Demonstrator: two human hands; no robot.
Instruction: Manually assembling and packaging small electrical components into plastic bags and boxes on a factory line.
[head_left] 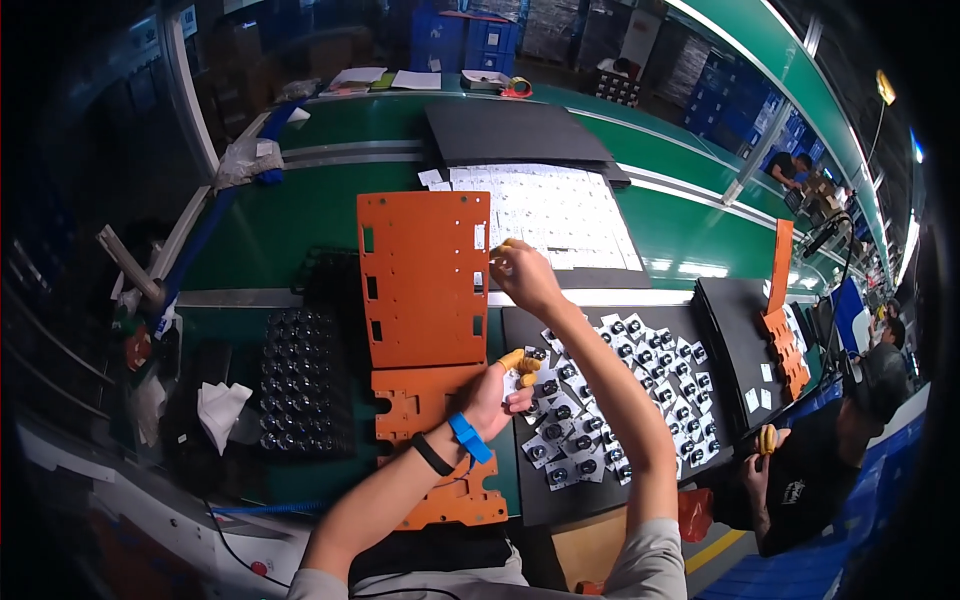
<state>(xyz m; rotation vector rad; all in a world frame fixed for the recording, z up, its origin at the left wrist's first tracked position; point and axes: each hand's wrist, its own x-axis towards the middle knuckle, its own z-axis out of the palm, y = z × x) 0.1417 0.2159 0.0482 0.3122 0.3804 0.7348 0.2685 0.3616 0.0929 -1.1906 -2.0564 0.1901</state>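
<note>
In front of me stands an orange fixture; its flat lid [425, 280] is raised and its cut-out base [440, 498] lies flat. My left hand [490, 397], with yellow finger cots and a blue wrist strap, is closed over the base's right edge around a small white piece, mostly hidden by the fingers. Beyond it, my right hand [527, 280] is pinched beside the lid's right edge, near the white panel of small boards [560, 215]. What sits between its fingertips is too small to make out. Many white boards with black round parts [600, 400] lie right of my left hand.
A dark tray of clear round lenses [305, 380] stands left of the fixture, with a crumpled white tissue [222, 410] beside it. Black foam sheets [520, 135] are stacked behind. At right, a co-worker's hand [762, 465] is near another orange fixture [785, 345].
</note>
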